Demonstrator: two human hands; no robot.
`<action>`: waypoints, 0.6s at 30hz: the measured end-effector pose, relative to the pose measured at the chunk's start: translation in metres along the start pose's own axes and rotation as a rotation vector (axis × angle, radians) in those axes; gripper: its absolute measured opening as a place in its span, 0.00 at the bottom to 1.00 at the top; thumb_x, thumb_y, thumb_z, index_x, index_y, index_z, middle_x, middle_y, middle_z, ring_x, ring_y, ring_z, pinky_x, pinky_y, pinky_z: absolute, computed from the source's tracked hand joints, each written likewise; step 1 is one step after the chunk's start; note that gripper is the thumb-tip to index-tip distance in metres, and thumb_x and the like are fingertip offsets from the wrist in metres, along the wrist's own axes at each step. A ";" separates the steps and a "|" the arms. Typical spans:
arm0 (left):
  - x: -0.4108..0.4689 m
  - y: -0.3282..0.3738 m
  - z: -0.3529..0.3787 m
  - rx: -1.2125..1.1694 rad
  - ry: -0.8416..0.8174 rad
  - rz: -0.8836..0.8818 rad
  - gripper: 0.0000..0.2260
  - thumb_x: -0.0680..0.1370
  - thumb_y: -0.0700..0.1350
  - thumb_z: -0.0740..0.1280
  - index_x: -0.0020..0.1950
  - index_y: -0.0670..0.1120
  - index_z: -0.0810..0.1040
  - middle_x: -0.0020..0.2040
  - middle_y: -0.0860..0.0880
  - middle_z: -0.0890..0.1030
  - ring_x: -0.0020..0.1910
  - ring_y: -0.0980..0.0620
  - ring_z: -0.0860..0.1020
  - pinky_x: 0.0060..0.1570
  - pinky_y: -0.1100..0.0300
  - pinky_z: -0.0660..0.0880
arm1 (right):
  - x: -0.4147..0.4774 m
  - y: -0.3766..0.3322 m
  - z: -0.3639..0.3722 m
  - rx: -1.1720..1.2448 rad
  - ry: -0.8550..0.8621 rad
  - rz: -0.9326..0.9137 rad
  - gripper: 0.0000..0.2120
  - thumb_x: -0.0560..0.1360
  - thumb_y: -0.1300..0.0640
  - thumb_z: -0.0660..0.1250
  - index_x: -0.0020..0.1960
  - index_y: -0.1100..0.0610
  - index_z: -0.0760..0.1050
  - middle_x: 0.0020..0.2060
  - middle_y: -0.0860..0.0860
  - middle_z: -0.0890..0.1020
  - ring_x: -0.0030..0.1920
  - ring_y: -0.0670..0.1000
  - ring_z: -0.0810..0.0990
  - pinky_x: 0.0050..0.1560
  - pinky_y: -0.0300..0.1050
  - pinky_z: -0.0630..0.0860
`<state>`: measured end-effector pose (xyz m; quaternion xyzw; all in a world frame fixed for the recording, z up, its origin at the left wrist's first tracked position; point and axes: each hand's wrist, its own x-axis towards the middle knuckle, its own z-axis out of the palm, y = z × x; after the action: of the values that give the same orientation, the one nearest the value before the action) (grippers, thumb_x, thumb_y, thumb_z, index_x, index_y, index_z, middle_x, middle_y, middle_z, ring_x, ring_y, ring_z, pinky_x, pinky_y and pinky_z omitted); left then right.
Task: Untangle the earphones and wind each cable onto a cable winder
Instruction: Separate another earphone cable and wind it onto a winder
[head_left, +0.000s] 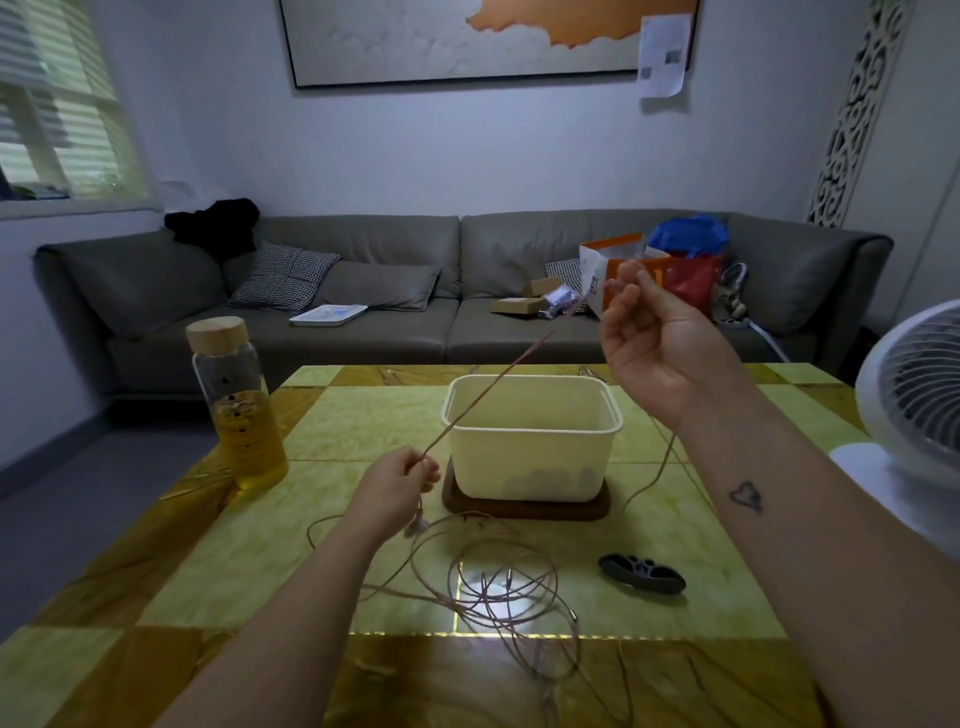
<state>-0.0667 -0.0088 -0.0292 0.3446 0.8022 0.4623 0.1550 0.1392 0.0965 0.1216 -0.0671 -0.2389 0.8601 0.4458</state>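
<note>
Bottle (239, 405) stands left of the cream tub (530, 467). Left hand (395, 486), front-left of tub: thumb and forefinger clamped on the earphone cable (488, 389); earbuds (415, 525) hang just beneath, blurred. Cable runs taut, long axis slanting from low left over the tub's rim to upper right. Tangle (509, 592) lies in front of tub, near strands cut off by the frame. Cable winder (641, 573) lies front-right. Right hand (649, 338), raised above tub's right side: fingers curled, cable at the fingertips, pinch smeared.
</note>
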 end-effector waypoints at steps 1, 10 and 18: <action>0.003 -0.006 -0.001 0.034 0.013 -0.030 0.08 0.82 0.42 0.60 0.49 0.45 0.78 0.46 0.50 0.81 0.46 0.54 0.79 0.41 0.59 0.75 | 0.002 0.000 -0.004 0.026 0.012 0.004 0.06 0.78 0.61 0.63 0.45 0.62 0.78 0.33 0.52 0.83 0.29 0.43 0.80 0.33 0.33 0.78; 0.003 -0.010 -0.020 -0.042 0.240 -0.132 0.16 0.84 0.46 0.53 0.48 0.43 0.78 0.46 0.47 0.80 0.46 0.49 0.78 0.48 0.51 0.75 | 0.024 0.009 -0.020 -0.294 0.109 0.196 0.08 0.80 0.61 0.60 0.48 0.61 0.76 0.32 0.50 0.79 0.28 0.42 0.74 0.35 0.33 0.73; -0.012 0.022 -0.040 -0.463 -0.351 -0.353 0.13 0.82 0.42 0.55 0.37 0.46 0.66 0.30 0.49 0.62 0.27 0.53 0.63 0.25 0.64 0.70 | 0.061 0.020 -0.028 -1.722 -0.151 0.619 0.08 0.80 0.59 0.62 0.56 0.61 0.76 0.37 0.52 0.78 0.32 0.45 0.72 0.34 0.36 0.71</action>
<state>-0.0715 -0.0351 0.0096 0.2306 0.6841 0.5318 0.4426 0.0970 0.1453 0.0933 -0.3808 -0.7969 0.4683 -0.0253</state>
